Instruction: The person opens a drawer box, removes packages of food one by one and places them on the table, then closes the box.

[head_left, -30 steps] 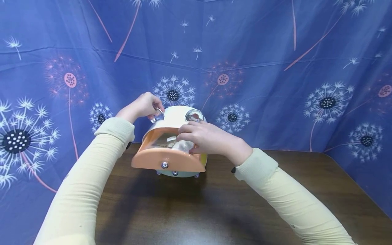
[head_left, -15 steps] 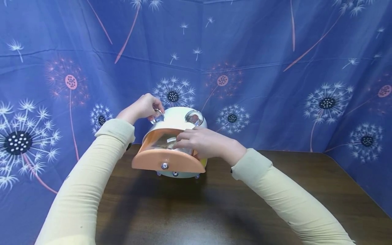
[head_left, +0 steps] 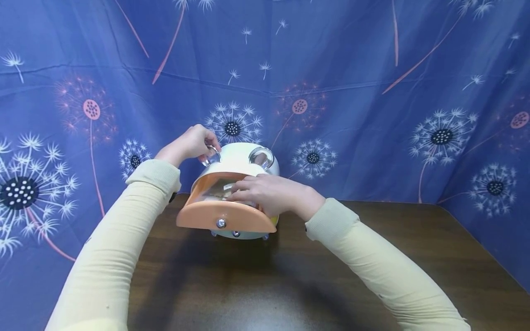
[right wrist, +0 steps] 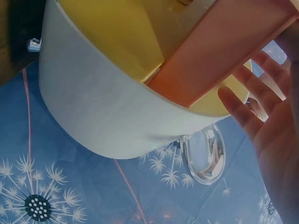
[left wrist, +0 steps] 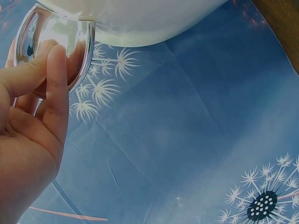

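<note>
A rounded white box (head_left: pixel 237 157) with two chrome ears stands at the back of the table. Its orange upper drawer (head_left: pixel 198 217) is pulled out and bears a chrome knob. Inside lies something clear and shiny (head_left: pixel 216 189) with a white label. My left hand (head_left: pixel 191 143) pinches the left chrome ear (left wrist: pixel 60 28) between thumb and fingers. Over the drawer's right side lies my right hand (head_left: pixel 275 194), its fingers stretched into the drawer. In the right wrist view those fingers (right wrist: pixel 243 109) look loosely extended beside the orange drawer wall; the thumb is hidden.
The right chrome ear (head_left: pixel 262 158) stands behind my right hand. Below the pulled-out drawer shows a lower knob (head_left: pixel 236 233) and small chrome feet. A blue dandelion-print cloth (head_left: pixel 352 115) hangs behind the brown wooden table (head_left: pixel 352 276).
My right hand has moved left and lower, deeper into the drawer. The left hand has kept its hold on the ear, and the box stays put.
</note>
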The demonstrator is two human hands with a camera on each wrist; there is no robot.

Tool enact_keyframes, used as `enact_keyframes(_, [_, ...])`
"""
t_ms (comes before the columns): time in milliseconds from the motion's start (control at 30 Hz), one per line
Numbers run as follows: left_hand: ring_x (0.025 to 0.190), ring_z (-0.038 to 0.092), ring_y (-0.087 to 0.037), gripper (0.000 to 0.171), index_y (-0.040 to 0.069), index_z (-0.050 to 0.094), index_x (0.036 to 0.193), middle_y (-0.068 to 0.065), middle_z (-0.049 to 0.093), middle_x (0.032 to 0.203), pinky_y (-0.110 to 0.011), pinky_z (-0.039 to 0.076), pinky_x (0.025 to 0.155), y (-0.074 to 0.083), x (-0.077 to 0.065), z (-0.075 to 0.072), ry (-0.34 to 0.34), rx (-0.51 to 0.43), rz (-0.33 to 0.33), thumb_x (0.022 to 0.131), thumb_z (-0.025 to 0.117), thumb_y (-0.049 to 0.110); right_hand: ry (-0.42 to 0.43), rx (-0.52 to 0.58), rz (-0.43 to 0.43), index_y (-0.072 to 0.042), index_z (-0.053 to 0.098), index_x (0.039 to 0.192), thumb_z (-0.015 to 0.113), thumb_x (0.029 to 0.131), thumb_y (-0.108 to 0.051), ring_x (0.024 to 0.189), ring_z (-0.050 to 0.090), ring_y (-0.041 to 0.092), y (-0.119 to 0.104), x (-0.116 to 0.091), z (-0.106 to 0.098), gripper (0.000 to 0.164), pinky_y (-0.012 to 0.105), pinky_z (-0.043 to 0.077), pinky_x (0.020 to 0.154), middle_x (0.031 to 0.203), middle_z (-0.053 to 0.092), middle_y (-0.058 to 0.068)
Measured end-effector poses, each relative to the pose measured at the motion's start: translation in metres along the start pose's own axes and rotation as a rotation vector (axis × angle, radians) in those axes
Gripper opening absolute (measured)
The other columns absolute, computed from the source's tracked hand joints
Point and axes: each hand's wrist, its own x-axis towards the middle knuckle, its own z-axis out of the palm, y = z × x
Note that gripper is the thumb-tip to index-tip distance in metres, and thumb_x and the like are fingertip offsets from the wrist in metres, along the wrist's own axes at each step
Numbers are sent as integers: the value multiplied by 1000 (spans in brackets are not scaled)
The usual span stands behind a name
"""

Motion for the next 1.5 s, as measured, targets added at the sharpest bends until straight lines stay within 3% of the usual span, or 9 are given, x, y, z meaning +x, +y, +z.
enact_keyframes(133, [53,58,-16,19,6,72,86,-12,68,86,-33,55,57,0,-1,-1,-8,-4,-3,81,62,-9,21,25,-18,-23,52,133,69,80,-26,113,50,12,2,1,1,56,30,46,93,127,53,-4])
enact_keyframes(433, [52,55,-15,20,5,72,87,-17,67,88,-32,54,56,2,0,-1,-7,-9,-9,80,61,-10,46,26,6,-21,51,134,64,85,-45,122,47,16,2,1,9,56,33,42,101,132,53,-1])
enact_keyframes(1000, [52,55,-14,19,4,72,88,-18,67,88,-32,55,55,1,2,0,-6,-8,-13,80,62,-11,247,-62,-9,-19,58,119,63,89,-28,101,54,13,2,4,17,31,29,49,87,109,59,-5])
enact_keyframes(1500, [51,54,-15,18,3,71,88,-17,66,84,-33,54,56,2,1,0,-5,-10,-8,81,62,-11,386,-118,84,-14,58,117,62,90,-19,92,56,15,-1,6,23,28,28,52,78,105,61,-1])
